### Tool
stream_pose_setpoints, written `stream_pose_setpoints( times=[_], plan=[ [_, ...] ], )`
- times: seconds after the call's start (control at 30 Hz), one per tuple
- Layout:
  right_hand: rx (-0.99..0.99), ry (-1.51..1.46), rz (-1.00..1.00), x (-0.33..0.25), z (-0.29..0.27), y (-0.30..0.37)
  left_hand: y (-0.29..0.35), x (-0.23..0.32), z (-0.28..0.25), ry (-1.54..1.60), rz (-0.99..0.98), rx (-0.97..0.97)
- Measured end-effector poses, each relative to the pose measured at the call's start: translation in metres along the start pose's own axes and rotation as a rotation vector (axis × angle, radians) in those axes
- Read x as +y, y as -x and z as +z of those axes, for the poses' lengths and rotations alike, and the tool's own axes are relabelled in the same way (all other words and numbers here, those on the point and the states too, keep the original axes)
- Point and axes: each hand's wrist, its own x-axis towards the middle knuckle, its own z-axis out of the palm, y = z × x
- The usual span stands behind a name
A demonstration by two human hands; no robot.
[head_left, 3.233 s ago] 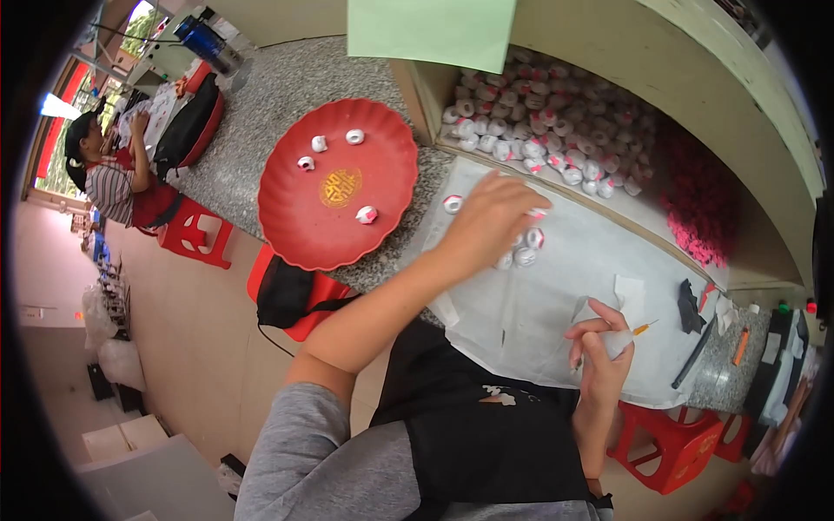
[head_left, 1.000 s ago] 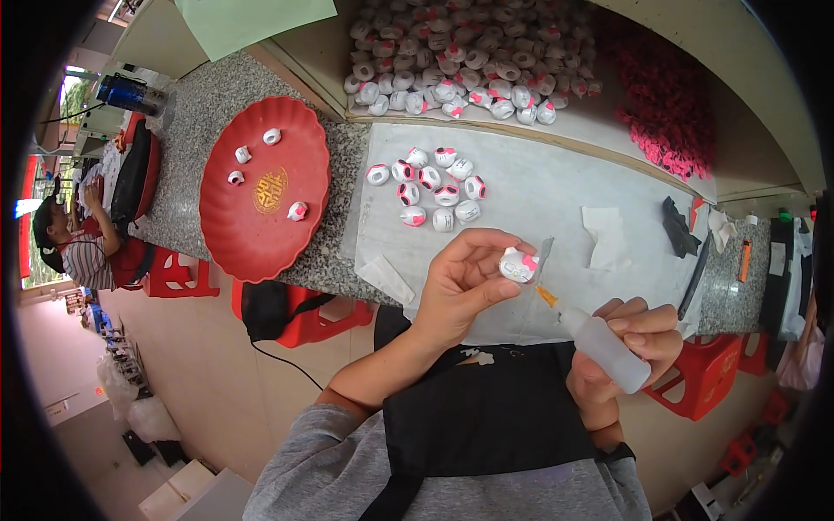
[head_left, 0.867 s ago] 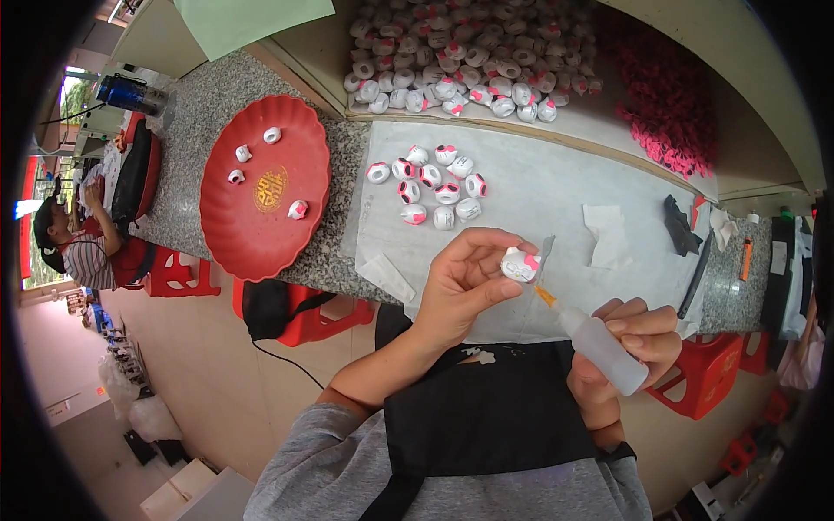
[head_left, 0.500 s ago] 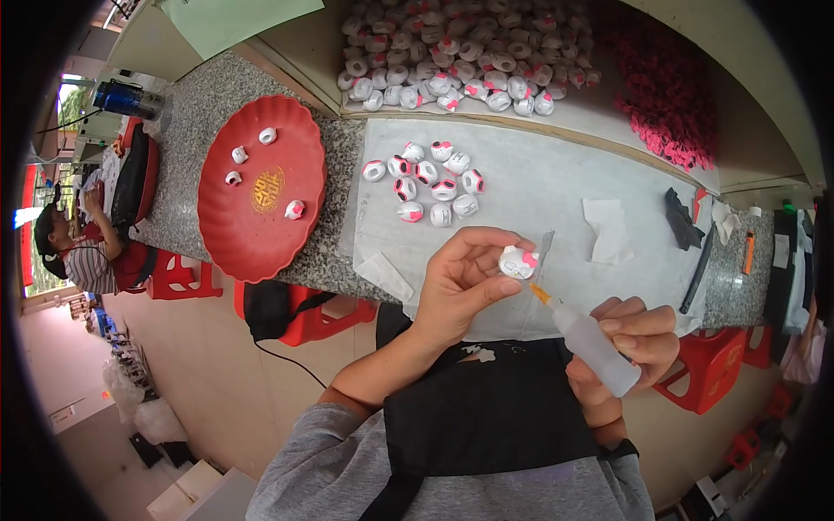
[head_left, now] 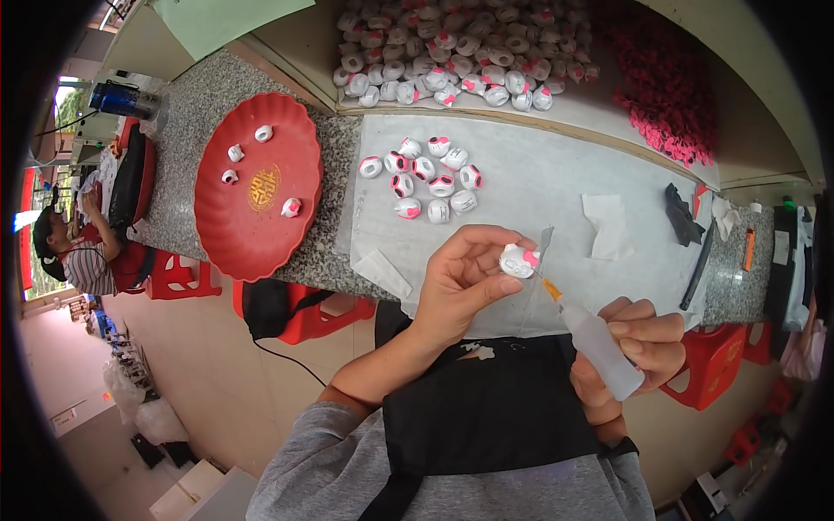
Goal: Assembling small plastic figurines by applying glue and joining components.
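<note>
Above the near edge of the surface (head_left: 556, 187), we are pinching a small white-and-pink cap (head_left: 519, 260) in our left hand (head_left: 460, 282), grip closed on it, while our right hand (head_left: 634, 352) is wrapping a squeeze bottle (head_left: 598, 347), its orange nozzle touching the cap.

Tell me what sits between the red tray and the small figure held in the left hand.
In the head view, between the red tray and the small figure pinched by the left hand lie speckled stone counter and a flat white strip.
</note>
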Motion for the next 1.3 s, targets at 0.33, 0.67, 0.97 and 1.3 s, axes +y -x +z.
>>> stream_pose_setpoints(
  times=[0.33,0.67,0.97,1.3],
  plan=[
    [-0.054,-0.014,-0.025,-0.0003,0.0006,0.0002,0.0018,-0.0021,-0.0008,0.007,-0.014,-0.014],
    [-0.042,0.005,-0.033,0.0018,0.0011,0.0006,-0.0005,-0.0045,-0.0017,-0.123,0.097,-0.052],
    [-0.077,-0.069,0.011,0.0019,-0.0002,0.0013,0.0003,-0.006,-0.0053,-0.182,0.147,-0.102],
    [0.018,-0.033,0.037,0.0031,0.0005,-0.0013,-0.0022,-0.0065,-0.0033,-0.267,0.183,-0.082]
  ],
)
